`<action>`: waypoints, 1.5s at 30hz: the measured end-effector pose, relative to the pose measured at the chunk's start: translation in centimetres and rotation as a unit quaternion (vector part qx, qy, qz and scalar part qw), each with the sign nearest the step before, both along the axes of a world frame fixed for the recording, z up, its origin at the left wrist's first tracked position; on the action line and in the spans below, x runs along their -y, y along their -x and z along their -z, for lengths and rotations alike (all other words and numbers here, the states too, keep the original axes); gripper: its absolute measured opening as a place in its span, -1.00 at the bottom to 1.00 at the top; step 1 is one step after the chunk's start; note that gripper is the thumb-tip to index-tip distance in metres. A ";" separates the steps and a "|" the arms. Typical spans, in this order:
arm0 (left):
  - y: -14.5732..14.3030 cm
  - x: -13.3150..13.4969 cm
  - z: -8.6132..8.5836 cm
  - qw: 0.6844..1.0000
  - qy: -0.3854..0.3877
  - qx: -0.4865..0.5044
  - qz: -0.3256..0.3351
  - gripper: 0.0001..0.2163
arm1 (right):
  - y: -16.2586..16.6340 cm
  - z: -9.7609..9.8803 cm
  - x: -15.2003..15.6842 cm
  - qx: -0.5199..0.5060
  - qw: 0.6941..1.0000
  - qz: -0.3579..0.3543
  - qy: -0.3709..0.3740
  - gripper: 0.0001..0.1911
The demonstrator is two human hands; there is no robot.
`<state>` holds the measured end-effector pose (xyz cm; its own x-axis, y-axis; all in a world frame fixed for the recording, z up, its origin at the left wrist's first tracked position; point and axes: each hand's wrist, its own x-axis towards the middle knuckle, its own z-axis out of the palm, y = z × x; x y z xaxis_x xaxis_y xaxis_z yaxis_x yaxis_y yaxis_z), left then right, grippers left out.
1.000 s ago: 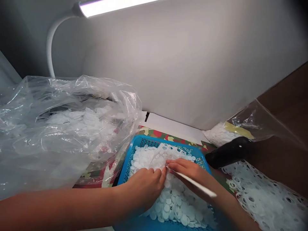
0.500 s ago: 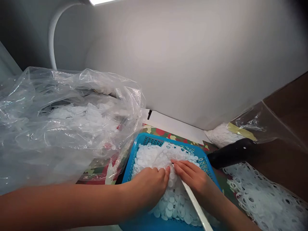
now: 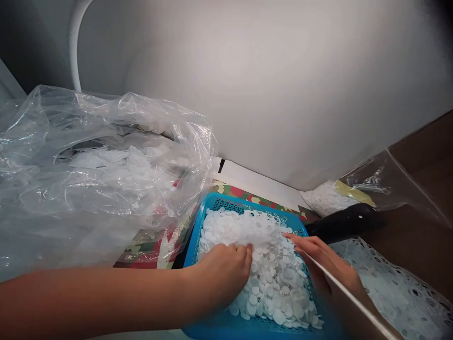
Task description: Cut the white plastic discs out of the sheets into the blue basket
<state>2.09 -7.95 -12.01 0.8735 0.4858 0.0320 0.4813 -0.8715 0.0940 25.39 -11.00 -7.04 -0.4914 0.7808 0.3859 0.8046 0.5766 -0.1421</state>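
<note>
A blue plastic basket (image 3: pixel 193 245) holds a heap of small white discs (image 3: pixel 272 278). On top of the heap lies a thin translucent white sheet with round holes (image 3: pixel 264 226). My left hand (image 3: pixel 226 271) is closed in a pinch at the near edge of this sheet, above the discs; its fingertips are partly hidden. Over the basket's right side, my right hand (image 3: pixel 332 267) grips a long thin white stick (image 3: pixel 350 295). The stick slants from the fingers down to the lower right and is slightly blurred.
A large clear plastic bag (image 3: pixel 106 189) with white pieces spreads over the left. At right are a black cylindrical object (image 3: pixel 339 224), a bag of white bits (image 3: pixel 325 198) and a pile of punched white sheets (image 3: pixel 399 293). A pale wall (image 3: pixel 255 94) rises behind.
My right hand has moved right with the stick, away from my left hand, uncovering more discs. My left hand stays almost in place, still pinched.
</note>
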 end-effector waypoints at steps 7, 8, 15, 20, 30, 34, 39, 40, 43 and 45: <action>0.1 -0.5 0.0 1.000 0.009 0.013 0.003 -0.46 | 0.5 -0.3 0.4 0.026 0.999 -0.036 0.023 -0.77; 0.1 -0.5 0.0 1.000 0.008 0.017 0.003 -0.48 | 0.9 -0.2 0.3 0.034 0.998 -0.057 0.017 -0.78; 0.1 -0.5 0.0 0.999 -0.002 0.029 0.012 -0.58 | 2.4 0.7 -1.3 0.154 0.978 -0.139 -0.013 -0.75; 0.2 -0.4 0.0 0.999 0.000 0.024 0.023 -0.60 | 2.0 0.3 -2.3 0.248 0.950 -0.188 -0.039 -0.67; 0.4 -0.7 -0.3 0.999 0.016 0.005 0.029 -0.50 | 1.6 1.0 -3.8 0.172 0.967 -0.187 0.009 -0.65; 0.2 -0.8 0.5 1.000 0.018 0.006 0.024 -0.42 | 1.4 1.3 -4.2 0.110 0.977 -0.176 0.040 -0.66; 0.4 -0.9 0.0 0.999 0.031 0.007 0.026 -0.50 | 1.7 1.6 -4.0 0.022 0.985 -0.143 0.092 -0.68; 0.5 -1.0 -0.1 0.999 0.035 0.006 0.027 -0.53 | 1.8 1.5 -3.9 0.002 0.985 -0.135 0.104 -0.69; 0.6 -1.0 -0.6 0.998 0.048 -0.001 0.026 -0.54 | 1.9 1.0 -3.3 -0.070 0.984 -0.089 0.141 -0.70; 0.6 -1.0 -0.9 0.998 0.055 -0.006 0.024 -0.50 | 1.8 0.5 -2.9 -0.129 0.977 -0.046 0.161 -0.71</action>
